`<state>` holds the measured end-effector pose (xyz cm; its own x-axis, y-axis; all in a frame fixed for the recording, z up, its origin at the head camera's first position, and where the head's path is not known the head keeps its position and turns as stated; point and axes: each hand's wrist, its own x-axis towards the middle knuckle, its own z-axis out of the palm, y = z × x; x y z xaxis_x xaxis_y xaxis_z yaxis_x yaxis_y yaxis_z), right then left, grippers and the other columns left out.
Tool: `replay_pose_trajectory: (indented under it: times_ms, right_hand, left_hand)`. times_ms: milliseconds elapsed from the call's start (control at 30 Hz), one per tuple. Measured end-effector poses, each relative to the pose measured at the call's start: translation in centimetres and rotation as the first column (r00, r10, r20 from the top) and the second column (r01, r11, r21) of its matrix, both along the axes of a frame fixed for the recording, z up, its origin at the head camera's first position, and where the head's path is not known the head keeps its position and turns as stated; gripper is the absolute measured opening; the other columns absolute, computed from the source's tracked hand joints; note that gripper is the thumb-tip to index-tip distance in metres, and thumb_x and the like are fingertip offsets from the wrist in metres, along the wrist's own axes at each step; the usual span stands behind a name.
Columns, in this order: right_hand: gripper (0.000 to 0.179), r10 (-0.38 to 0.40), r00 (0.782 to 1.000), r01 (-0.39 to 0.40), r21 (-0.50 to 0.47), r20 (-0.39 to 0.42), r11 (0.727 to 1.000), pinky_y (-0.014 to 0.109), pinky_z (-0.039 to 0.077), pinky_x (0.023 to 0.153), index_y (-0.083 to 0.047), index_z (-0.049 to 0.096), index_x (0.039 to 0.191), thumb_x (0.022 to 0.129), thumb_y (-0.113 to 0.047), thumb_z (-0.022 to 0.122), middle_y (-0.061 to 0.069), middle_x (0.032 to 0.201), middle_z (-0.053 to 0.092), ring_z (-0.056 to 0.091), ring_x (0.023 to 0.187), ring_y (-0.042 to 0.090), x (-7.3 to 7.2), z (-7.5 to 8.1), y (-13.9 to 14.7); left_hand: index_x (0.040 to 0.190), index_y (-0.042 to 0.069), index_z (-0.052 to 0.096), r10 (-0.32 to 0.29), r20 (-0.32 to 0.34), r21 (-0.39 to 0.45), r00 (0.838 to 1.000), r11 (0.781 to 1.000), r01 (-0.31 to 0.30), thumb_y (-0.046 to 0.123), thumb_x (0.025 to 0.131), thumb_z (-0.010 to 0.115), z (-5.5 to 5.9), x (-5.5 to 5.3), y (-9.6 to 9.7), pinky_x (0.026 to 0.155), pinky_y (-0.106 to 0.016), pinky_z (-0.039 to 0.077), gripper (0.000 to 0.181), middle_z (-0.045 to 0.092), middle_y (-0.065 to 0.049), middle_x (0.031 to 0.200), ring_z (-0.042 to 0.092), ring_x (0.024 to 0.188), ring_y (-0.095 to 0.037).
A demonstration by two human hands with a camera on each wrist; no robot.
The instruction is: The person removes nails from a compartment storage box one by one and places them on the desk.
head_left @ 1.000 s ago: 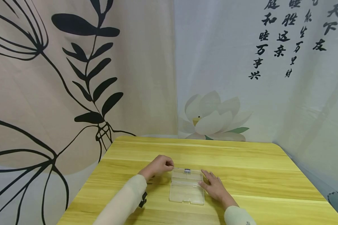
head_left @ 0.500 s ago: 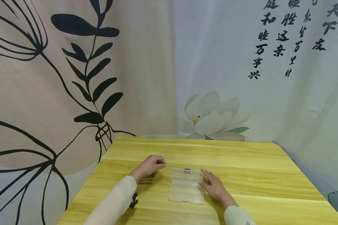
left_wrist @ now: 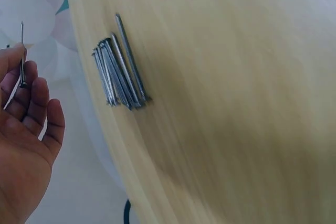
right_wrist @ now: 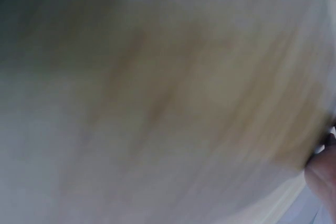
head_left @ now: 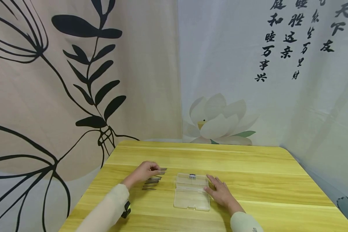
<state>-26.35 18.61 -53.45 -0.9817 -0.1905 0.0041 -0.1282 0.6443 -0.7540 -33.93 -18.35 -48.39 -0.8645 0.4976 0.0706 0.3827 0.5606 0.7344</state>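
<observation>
My left hand [head_left: 146, 170] pinches a nail [left_wrist: 22, 66] between thumb and fingers; in the left wrist view it is upright, head down. Below and beside that hand, a row of loose steel nails [left_wrist: 116, 69] lies on the table, partly covered by the hand in the head view. To the right, a clear plastic box [head_left: 191, 198] with a hinged lid lies unfolded, its small latch [head_left: 192, 176] at the far edge. My right hand [head_left: 220, 192] rests against the box's right side with fingers extended. The right wrist view is blurred and shows only part of that hand [right_wrist: 323, 174].
The wooden table [head_left: 258, 180] has a light wood-grain top with rounded far corners. Behind it hangs a printed curtain [head_left: 150, 80] with plants, a lotus and writing. A dark band [head_left: 126, 209] sits at my left wrist.
My left hand has moved left, from the box's far left corner to above the row of nails, which is now more exposed. The right hand and the box have stayed put.
</observation>
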Motion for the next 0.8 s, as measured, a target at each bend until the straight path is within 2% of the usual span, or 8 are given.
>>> replay_pose_trajectory:
  times_ms: [333, 567, 800]
  right_hand:
    - [0.064, -0.005, 1.0, 0.005, 0.0, 0.007, 1.0, 0.064, -0.001, 0.113, -0.009, 0.037, 0.153, 0.1, -0.037, 0.058, 0.026, 0.155, 0.031, 0.015, 0.145, 0.048, 0.0, 0.0, 0.0]
    - [0.064, -0.008, 1.0, 0.009, -0.006, 0.012, 1.0, 0.064, -0.001, 0.113, -0.009, 0.037, 0.153, 0.1, -0.038, 0.058, 0.026, 0.155, 0.031, 0.015, 0.145, 0.048, 0.0, 0.1, 0.0]
    - [0.064, -0.004, 1.0, 0.004, -0.005, 0.008, 1.0, 0.064, -0.002, 0.113, -0.008, 0.037, 0.153, 0.1, -0.037, 0.058, 0.026, 0.154, 0.032, 0.015, 0.145, 0.048, 0.1, 0.1, -0.1]
  left_hand:
    - [0.098, 0.003, 0.07, -0.01, -0.024, -0.017, 1.0, 1.0, 0.009, 0.017, 0.1, 0.062, -0.8, 0.8, -2.2, 0.064, -0.029, 0.044, 0.016, 0.064, -0.005, 0.087, 0.051, 0.073, -0.014]
    - [0.094, 0.008, 0.072, 0.007, -0.032, -0.025, 0.999, 1.0, -0.008, 0.017, 0.098, 0.065, -1.5, 1.4, -3.3, 0.064, -0.027, 0.043, 0.012, 0.064, 0.002, 0.087, 0.051, 0.074, -0.012]
    - [0.094, 0.007, 0.072, -0.016, -0.007, -0.024, 1.0, 1.0, 0.016, 0.016, 0.097, 0.066, -2.5, 2.5, -4.2, 0.064, -0.026, 0.046, 0.011, 0.067, -0.001, 0.087, 0.054, 0.073, -0.01]
